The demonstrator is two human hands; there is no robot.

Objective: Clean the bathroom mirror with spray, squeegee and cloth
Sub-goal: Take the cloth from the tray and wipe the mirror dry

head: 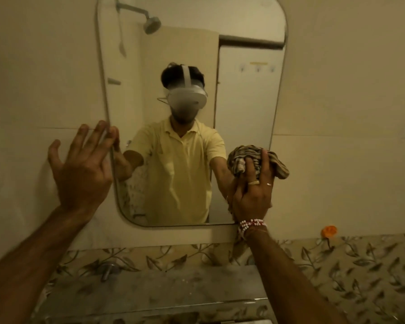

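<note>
A tall mirror (243,108) with rounded corners hangs on the pale tiled wall. My right hand (253,190) presses a bunched striped cloth (255,162) against the mirror's lower right part, near its right edge. My left hand (82,169) is spread flat with fingers apart; its fingertips touch the mirror's left edge and the wall beside it. The mirror reflects a person in a yellow shirt and a headset. No spray bottle or squeegee is in view.
A marble ledge (173,291) runs below the mirror, with a metal tap (108,271) at its left. Leaf-patterned tiles (360,277) cover the lower wall. An orange flower (329,231) sits on the wall at the right.
</note>
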